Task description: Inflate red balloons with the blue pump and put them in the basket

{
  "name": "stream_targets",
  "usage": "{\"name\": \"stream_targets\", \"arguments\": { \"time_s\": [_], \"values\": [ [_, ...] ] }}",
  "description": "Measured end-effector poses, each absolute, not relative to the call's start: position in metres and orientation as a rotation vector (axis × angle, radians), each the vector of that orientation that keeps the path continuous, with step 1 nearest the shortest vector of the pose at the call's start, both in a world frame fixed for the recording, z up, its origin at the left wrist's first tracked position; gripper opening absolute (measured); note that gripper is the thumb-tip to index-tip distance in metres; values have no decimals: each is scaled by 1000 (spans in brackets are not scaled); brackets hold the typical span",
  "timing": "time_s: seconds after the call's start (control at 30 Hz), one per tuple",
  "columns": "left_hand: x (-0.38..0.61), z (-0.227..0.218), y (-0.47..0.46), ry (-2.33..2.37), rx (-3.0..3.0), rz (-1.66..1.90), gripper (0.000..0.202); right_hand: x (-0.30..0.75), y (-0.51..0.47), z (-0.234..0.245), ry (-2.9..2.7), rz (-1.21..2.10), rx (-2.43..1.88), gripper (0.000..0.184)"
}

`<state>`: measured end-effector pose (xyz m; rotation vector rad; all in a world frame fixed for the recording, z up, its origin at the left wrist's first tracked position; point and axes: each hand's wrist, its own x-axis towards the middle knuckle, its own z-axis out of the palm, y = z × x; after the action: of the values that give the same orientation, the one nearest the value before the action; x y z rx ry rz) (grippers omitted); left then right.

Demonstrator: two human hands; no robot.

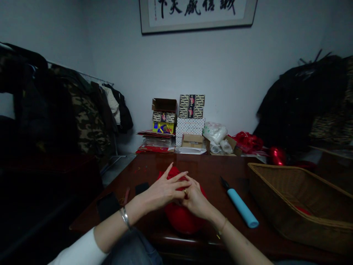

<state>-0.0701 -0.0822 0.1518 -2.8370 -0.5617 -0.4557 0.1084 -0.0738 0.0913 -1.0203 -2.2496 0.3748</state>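
Observation:
A red balloon, rounded and partly covered by both hands, sits at the near edge of the dark wooden table. My left hand lies over its upper part, outer fingers spread while the index finger and hidden thumb close in beside the other hand. My right hand is closed against the balloon's top, its fingers bent and meeting the left fingers. Between them the pinched part of the balloon is hidden. More red material shows behind the left fingers. To the right lies a light-blue hand pump with a black nozzle.
A wicker basket stands at the right. Left on the table are a dark phone-like slab and a smaller dark item. Stacked boxes and plastic bags are beyond; clothes racks flank both sides.

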Motion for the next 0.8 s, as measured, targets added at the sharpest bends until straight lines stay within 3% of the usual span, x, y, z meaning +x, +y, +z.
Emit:
{"name": "stream_targets", "arguments": {
  "time_s": [0.27, 0.57, 0.8],
  "values": [
    [-70, 168, -112, -708, -2995, -478, 30, 115, -86, 100, -2213, 470, -918, 14],
    [-76, 135, -101, -1029, -2891, -971, 12, 117, -92, 97, -2061, 586, -909, 12],
    [-78, 140, -100, -982, -2725, -779, 14, 120, -93, 93, -1925, 628, -914, 13]
  ]
}}
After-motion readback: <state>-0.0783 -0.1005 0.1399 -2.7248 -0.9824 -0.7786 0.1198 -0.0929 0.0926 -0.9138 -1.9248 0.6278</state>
